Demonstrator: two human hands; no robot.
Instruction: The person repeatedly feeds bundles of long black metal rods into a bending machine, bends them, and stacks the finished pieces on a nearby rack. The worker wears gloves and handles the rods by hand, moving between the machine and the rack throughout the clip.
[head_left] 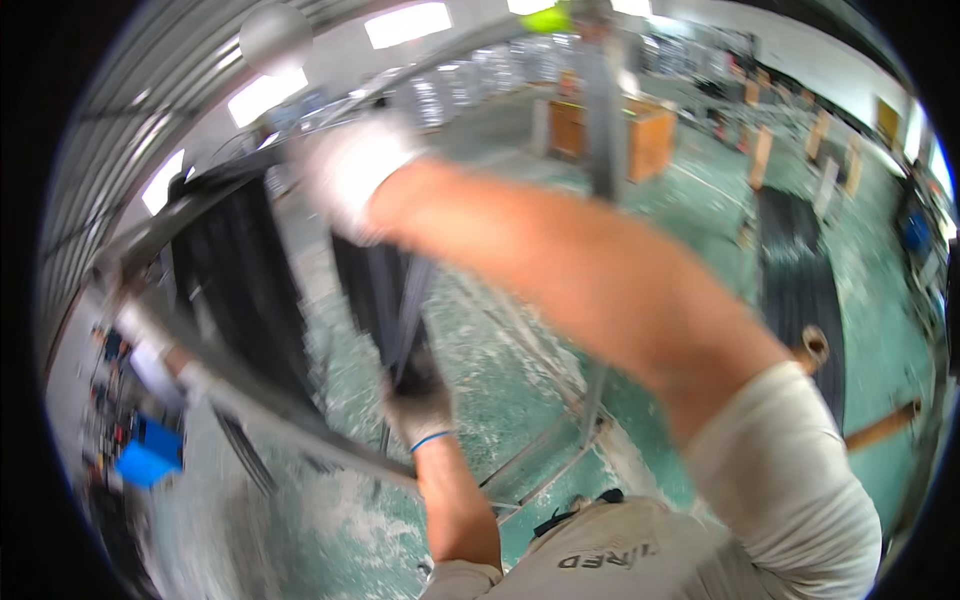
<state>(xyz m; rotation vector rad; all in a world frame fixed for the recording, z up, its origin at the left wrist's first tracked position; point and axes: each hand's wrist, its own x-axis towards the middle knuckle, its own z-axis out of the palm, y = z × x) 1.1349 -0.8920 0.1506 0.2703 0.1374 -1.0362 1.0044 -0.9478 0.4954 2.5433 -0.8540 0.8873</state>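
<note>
My left hand (418, 410), in a pale glove with a blue cuff edge, is closed around the lower part of a bundle of long black strips (375, 290). Raised across the picture, my right hand (360, 170) wears a white glove and is at the upper part of that bundle. Motion smears its fingers, so their grip is hidden. To the left, more black strips (235, 270) hang from a grey metal rack (300, 425). A blurred, pale glove-like shape (145, 330) with a skin-toned patch is at the rack's left corner; whose it is cannot be made out.
On the right, a long stack of black strips (800, 270) lies near brown tubes (885, 422). Behind a grey post (603, 120) stands an orange-brown box (652, 140). A blue box (150, 452) is at lower left. Silvery wrapped bundles (480, 80) line the back.
</note>
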